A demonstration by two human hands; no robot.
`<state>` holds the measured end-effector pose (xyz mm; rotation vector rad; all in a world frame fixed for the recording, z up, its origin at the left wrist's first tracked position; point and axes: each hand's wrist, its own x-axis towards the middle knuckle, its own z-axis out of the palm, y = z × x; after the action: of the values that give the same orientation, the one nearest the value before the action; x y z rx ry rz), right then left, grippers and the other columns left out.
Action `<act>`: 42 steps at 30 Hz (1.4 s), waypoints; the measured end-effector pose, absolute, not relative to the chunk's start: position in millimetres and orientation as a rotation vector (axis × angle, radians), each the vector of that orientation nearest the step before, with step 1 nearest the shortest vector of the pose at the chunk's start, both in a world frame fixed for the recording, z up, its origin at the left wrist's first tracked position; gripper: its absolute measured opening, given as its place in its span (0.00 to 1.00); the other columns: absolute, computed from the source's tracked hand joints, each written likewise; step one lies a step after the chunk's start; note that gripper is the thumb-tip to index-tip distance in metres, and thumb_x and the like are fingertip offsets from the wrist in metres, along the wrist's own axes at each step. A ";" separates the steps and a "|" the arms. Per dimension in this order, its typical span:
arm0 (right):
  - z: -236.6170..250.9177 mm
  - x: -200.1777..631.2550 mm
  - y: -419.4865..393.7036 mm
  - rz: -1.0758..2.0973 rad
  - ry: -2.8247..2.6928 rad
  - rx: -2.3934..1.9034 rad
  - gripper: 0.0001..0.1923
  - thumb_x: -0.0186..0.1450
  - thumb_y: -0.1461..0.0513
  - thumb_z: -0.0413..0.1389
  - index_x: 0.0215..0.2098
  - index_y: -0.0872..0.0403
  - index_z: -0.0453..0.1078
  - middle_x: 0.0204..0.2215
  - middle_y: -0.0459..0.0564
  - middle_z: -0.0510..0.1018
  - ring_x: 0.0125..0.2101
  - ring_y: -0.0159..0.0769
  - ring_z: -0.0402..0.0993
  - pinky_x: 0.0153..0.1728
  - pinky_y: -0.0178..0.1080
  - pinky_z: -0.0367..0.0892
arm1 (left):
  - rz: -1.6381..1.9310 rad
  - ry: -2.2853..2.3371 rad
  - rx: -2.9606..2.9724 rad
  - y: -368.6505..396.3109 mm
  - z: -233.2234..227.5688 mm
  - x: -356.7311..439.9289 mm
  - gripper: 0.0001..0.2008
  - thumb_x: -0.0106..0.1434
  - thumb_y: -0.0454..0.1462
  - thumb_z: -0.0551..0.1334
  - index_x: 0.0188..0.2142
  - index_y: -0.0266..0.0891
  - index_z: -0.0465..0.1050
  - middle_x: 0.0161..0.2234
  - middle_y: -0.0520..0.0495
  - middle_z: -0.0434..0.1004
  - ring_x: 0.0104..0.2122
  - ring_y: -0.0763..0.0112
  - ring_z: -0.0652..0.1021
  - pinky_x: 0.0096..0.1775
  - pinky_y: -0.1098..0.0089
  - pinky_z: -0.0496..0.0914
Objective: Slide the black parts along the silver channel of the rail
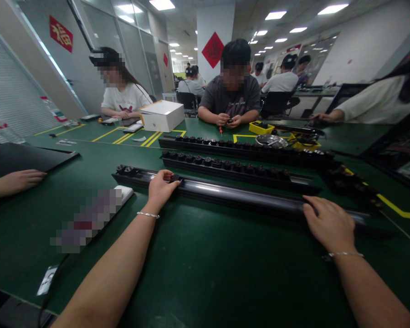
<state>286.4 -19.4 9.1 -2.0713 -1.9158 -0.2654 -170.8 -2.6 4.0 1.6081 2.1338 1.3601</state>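
Both hands rest on one long black strip (232, 193) that lies across the middle of the frame on the green table (205, 273). Left hand (161, 187), centre-left, lies over the near edge of the strip with fingers curled at a small black socket piece (175, 177); whether it pinches that piece I cannot tell. Right hand (328, 223), lower right, is pressed flat on the strip's right end, fingers loosely bent over its top, not clenched. Each wrist wears a thin bracelet.

Behind this strip, two more black strips (239, 171) lie parallel, their tops lined with black sockets. Loose black pieces (348, 180) are heaped at right, beside a yellow line on the table.

Farther up: a white box (162, 115) left of centre, a yellow tray (261, 128) and a metal bowl (271, 140) right of centre. A seated person in a grey shirt (230, 98) handles something small at upper centre. Another person's hand (18, 180) rests flat at the left edge.
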 end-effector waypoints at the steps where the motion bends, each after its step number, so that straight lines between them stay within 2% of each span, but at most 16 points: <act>1: 9.5 286.2 -19.4 -0.262 -1.917 -2.075 0.28 0.65 0.51 0.35 0.51 0.53 0.68 0.50 0.54 0.73 0.52 0.47 0.64 0.49 0.53 0.61 | 1.357 2.130 1.614 -2.6 4.0 -170.5 0.17 0.47 0.41 0.68 0.36 0.41 0.69 0.35 0.49 0.76 0.36 0.67 0.76 0.43 0.66 0.70; 16: 11.9 284.9 -20.1 -0.232 -1.911 -2.097 0.29 0.65 0.51 0.35 0.51 0.53 0.68 0.51 0.54 0.72 0.53 0.48 0.64 0.49 0.54 0.60 | 1.334 2.078 1.648 -4.2 7.3 -162.8 0.17 0.47 0.41 0.68 0.36 0.40 0.69 0.35 0.49 0.76 0.35 0.67 0.76 0.43 0.66 0.70; 26: 9.3 285.4 -19.4 -0.295 -1.921 -2.049 0.28 0.65 0.51 0.35 0.49 0.53 0.69 0.49 0.53 0.73 0.52 0.45 0.65 0.49 0.50 0.61 | 1.268 2.079 1.718 -7.6 12.0 -159.5 0.16 0.48 0.42 0.68 0.36 0.40 0.70 0.35 0.50 0.76 0.36 0.66 0.76 0.42 0.65 0.70; 30: 10.5 285.0 -19.8 -0.276 -1.919 -2.078 0.28 0.65 0.51 0.35 0.50 0.53 0.68 0.50 0.53 0.73 0.52 0.46 0.65 0.49 0.51 0.61 | 1.219 2.075 1.795 -9.1 12.8 -161.4 0.17 0.50 0.43 0.66 0.38 0.41 0.70 0.36 0.49 0.76 0.36 0.66 0.76 0.41 0.66 0.69; 33: 12.9 284.4 -20.1 -0.250 -1.916 -2.108 0.29 0.65 0.51 0.34 0.51 0.53 0.68 0.51 0.53 0.72 0.53 0.47 0.64 0.49 0.52 0.61 | 1.206 2.091 1.922 -9.4 11.8 -165.1 0.15 0.56 0.46 0.61 0.39 0.40 0.70 0.38 0.47 0.77 0.39 0.64 0.75 0.42 0.66 0.68; 36: 13.7 284.1 -20.4 -0.230 -1.906 -2.127 0.29 0.65 0.51 0.34 0.52 0.52 0.68 0.51 0.53 0.72 0.54 0.46 0.63 0.49 0.53 0.61 | 1.137 2.261 2.029 -8.3 10.1 -169.4 0.17 0.65 0.46 0.50 0.39 0.39 0.72 0.38 0.44 0.77 0.39 0.62 0.75 0.43 0.63 0.66; 39: 13.0 284.0 -20.6 -0.227 -1.904 -2.132 0.30 0.65 0.50 0.34 0.52 0.53 0.68 0.51 0.53 0.72 0.54 0.46 0.63 0.50 0.53 0.61 | 0.897 2.426 2.107 -6.8 9.1 -171.6 0.22 0.67 0.43 0.43 0.32 0.38 0.74 0.33 0.42 0.78 0.37 0.59 0.75 0.41 0.62 0.65; 42: 12.9 283.7 -20.8 -0.242 -1.907 -2.112 0.29 0.65 0.51 0.34 0.51 0.53 0.68 0.51 0.53 0.72 0.54 0.46 0.63 0.50 0.52 0.61 | 0.785 2.439 2.162 -6.3 9.4 -171.0 0.24 0.67 0.42 0.43 0.28 0.38 0.74 0.32 0.41 0.79 0.37 0.59 0.75 0.40 0.62 0.64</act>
<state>283.7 -20.8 12.9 -2.1120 -1.9072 -0.2419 -171.0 -6.3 9.4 2.1622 2.4392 0.7849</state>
